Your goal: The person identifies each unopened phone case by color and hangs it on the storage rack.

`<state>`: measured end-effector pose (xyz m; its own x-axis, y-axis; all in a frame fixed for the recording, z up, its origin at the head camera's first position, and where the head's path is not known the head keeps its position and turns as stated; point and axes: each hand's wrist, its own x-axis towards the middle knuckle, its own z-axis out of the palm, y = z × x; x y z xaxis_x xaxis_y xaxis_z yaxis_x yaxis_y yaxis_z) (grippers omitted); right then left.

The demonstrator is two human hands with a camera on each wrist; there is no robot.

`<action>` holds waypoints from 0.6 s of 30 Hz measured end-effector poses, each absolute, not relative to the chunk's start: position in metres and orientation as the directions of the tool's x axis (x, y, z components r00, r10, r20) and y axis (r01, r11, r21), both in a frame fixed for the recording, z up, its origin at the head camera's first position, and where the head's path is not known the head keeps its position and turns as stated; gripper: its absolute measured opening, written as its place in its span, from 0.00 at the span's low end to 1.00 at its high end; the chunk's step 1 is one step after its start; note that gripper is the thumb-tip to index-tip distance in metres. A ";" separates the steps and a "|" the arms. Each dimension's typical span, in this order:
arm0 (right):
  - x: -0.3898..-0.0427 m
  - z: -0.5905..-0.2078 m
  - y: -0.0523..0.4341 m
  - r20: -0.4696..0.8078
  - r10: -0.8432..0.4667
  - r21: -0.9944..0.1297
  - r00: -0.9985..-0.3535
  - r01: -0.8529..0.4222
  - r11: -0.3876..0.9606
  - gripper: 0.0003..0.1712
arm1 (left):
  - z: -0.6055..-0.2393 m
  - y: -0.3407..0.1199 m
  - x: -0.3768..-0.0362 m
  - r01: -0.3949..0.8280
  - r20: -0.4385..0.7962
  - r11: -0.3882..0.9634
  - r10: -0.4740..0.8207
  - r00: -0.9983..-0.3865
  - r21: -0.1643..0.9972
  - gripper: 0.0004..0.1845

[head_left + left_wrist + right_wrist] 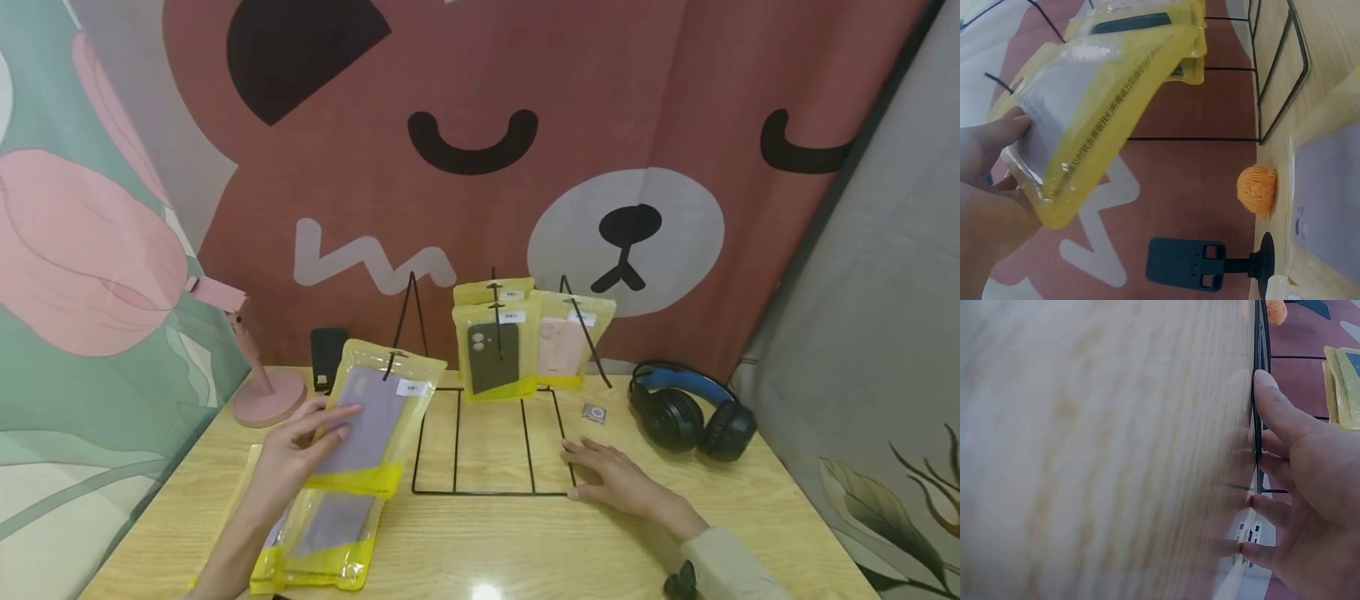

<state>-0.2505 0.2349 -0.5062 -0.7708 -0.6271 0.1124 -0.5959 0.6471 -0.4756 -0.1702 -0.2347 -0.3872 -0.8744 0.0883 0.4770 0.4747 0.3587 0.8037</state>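
While lifting a purple phone case packet (371, 417) near the table's (750, 517) left edge, left hand (300, 450) pinching it, right hand (622, 479) lying spread, pressing the wire rack's (487, 492) base corner.

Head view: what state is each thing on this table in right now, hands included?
Left hand: grips purple-case packet, lifted off the table.
Right hand: flat on the table, fingers touching wire rack.
Wire rack: standing, three packets hanging on it.
Dark-case packet: hanging, sealed.
Flat packets: lying on the table.
Headphones: lying on the table.
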 end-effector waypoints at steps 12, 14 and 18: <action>-0.250 -0.502 0.234 0.090 -0.631 -0.494 -0.771 -0.585 0.644 0.37 | -0.385 -0.226 -0.227 0.370 0.368 0.394 0.083 -0.926 0.841 0.16; -0.250 -0.502 0.234 0.088 -0.631 -0.502 -0.771 -0.582 0.640 0.37 | -0.390 -0.229 -0.241 0.344 0.345 0.373 0.066 -0.936 0.862 0.15; -0.250 -0.503 0.235 0.074 -0.632 -0.509 -0.771 -0.574 0.641 0.37 | -0.395 -0.229 -0.264 0.298 0.302 0.322 0.039 -0.953 0.899 0.18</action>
